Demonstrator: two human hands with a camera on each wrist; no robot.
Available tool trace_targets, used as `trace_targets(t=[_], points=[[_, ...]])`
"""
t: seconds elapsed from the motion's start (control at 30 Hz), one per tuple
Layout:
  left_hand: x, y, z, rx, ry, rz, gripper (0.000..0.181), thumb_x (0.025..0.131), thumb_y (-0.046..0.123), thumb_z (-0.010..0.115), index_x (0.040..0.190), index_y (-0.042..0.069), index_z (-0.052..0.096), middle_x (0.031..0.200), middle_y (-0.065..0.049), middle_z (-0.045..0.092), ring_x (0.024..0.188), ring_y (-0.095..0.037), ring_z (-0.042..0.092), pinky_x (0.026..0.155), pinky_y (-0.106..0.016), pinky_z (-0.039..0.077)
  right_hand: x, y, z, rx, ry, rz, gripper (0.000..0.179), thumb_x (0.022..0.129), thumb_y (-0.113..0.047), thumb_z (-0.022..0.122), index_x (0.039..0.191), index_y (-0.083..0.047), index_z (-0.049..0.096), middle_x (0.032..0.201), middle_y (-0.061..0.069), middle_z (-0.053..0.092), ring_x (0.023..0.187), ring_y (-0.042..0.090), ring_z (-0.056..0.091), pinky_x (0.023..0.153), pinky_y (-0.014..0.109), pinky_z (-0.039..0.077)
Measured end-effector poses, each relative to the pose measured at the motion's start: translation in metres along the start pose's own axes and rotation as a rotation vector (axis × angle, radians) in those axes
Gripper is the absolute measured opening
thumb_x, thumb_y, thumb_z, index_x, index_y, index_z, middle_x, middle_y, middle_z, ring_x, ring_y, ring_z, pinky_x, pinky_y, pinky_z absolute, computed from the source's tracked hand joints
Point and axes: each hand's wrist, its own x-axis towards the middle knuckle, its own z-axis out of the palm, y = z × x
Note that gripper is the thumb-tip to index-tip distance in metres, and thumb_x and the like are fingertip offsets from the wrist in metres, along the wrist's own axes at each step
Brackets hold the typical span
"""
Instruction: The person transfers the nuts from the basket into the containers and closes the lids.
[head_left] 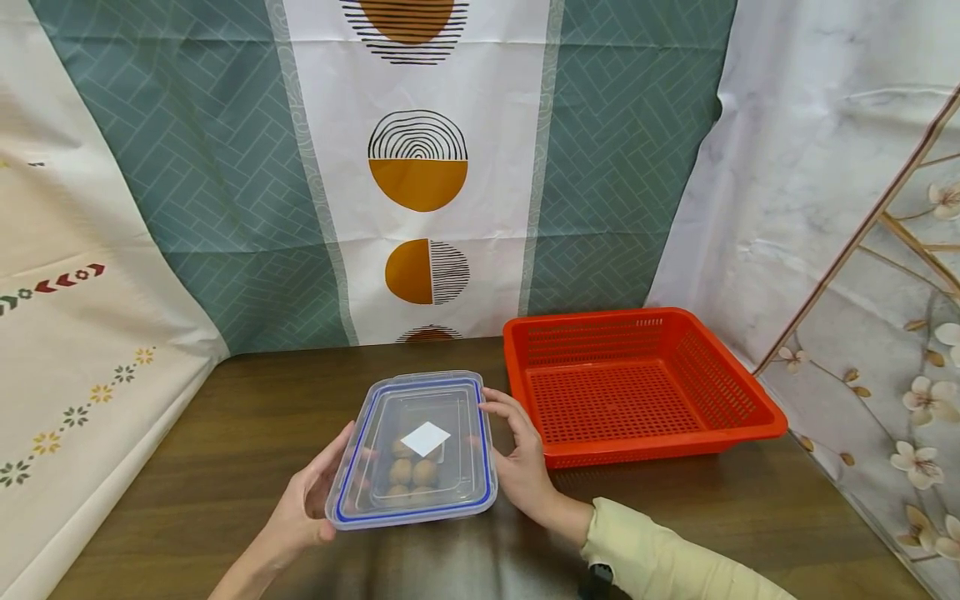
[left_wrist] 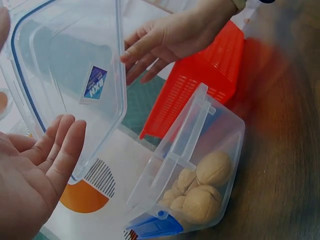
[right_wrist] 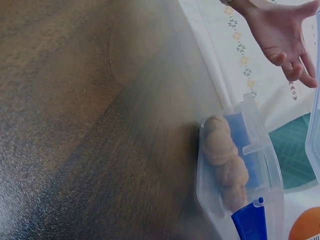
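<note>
Both hands hold a clear plastic lid (head_left: 450,408) with a blue seal and a white label, tilted above a clear food container (left_wrist: 235,145). The left hand (head_left: 311,492) grips its left edge, thumb at the near corner and fingers reaching underneath. At the opposite edge, the right hand (head_left: 521,458) grips with its fingers along the rim. Several walnuts (left_wrist: 212,170) lie in the container and show through the lid in the head view. Blue latches (right_wrist: 250,222) hang at the container's sides. In the left wrist view the lid stands apart from the container's rim.
A red plastic basket (head_left: 652,446) with perforated walls stands to the right, close to the right hand. The brown wooden table (head_left: 195,467) lies under everything. Patterned cloths (head_left: 622,167) hang at the back and both sides.
</note>
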Motion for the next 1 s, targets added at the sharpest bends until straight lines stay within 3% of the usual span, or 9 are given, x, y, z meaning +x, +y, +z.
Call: trace_targets(t=[0.13, 0.2, 0.33, 0.5, 0.67, 0.8, 1.0], points=[[0.002, 0.003, 0.004, 0.064, 0.029, 0.026, 0.095, 0.082, 0.037, 0.064, 0.142, -0.008, 0.005, 0.133, -0.021, 0.043, 0.114, -0.026, 0.050, 0.086, -0.035, 0.050, 0.000, 0.000, 0.000, 0.012, -0.004, -0.008, 0.038, 0.069, 0.015, 0.068, 0.103, 0.011, 0.052, 0.117, 0.033, 0.047, 0.107, 0.044, 0.046, 0.100, 0.021, 0.035], [0.007, 0.011, 0.010, 0.063, 0.048, 0.017, 0.097, 0.080, 0.038, 0.065, 0.141, -0.009, 0.006, 0.132, -0.019, 0.045, 0.112, -0.024, 0.051, 0.085, -0.033, 0.050, -0.001, 0.001, 0.001, 0.021, -0.004, -0.012, 0.038, 0.069, 0.016, 0.068, 0.103, 0.011, 0.051, 0.117, 0.033, 0.047, 0.107, 0.044, 0.046, 0.100, 0.021, 0.035], [0.013, 0.023, 0.019, 0.030, 0.099, -0.010, 0.097, 0.076, 0.022, 0.073, 0.141, -0.010, 0.009, 0.130, -0.012, 0.048, 0.109, -0.018, 0.052, 0.085, -0.028, 0.049, -0.001, 0.002, 0.002, 0.032, 0.001, -0.019, 0.038, 0.069, 0.016, 0.068, 0.103, 0.012, 0.051, 0.116, 0.034, 0.047, 0.107, 0.044, 0.046, 0.099, 0.021, 0.036], [0.016, 0.027, 0.026, 0.114, 0.240, -0.021, 0.093, 0.065, -0.006, 0.076, 0.139, -0.009, 0.021, 0.123, -0.004, 0.056, 0.107, -0.012, 0.055, 0.083, -0.022, 0.049, -0.002, 0.003, 0.003, 0.045, 0.000, -0.027, 0.038, 0.069, 0.017, 0.067, 0.103, 0.012, 0.052, 0.115, 0.034, 0.047, 0.109, 0.039, 0.048, 0.099, 0.023, 0.037], [0.019, 0.025, 0.029, 0.255, 0.388, -0.017, 0.088, 0.057, -0.024, 0.068, 0.135, -0.012, 0.029, 0.113, -0.002, 0.060, 0.100, -0.010, 0.058, 0.076, -0.020, 0.051, -0.001, 0.001, 0.004, 0.046, 0.001, -0.044, 0.036, 0.069, 0.018, 0.066, 0.102, 0.012, 0.052, 0.114, 0.034, 0.048, 0.107, 0.041, 0.048, 0.098, 0.022, 0.038], [0.020, 0.021, 0.030, 0.328, 0.492, 0.002, 0.088, 0.052, -0.023, 0.071, 0.132, -0.011, 0.035, 0.107, -0.002, 0.062, 0.095, -0.009, 0.059, 0.075, -0.018, 0.051, 0.001, -0.001, 0.005, 0.015, 0.004, -0.082, 0.034, 0.068, 0.018, 0.066, 0.099, 0.011, 0.055, 0.112, 0.033, 0.050, 0.104, 0.041, 0.050, 0.096, 0.023, 0.040], [0.022, 0.017, 0.031, 0.366, 0.584, 0.030, 0.083, 0.051, -0.016, 0.075, 0.126, -0.014, 0.040, 0.105, 0.000, 0.061, 0.091, -0.008, 0.057, 0.076, -0.016, 0.048, 0.005, -0.004, 0.007, 0.008, 0.014, -0.100, 0.033, 0.068, 0.018, 0.067, 0.098, 0.010, 0.055, 0.110, 0.032, 0.051, 0.103, 0.040, 0.050, 0.097, 0.023, 0.039]])
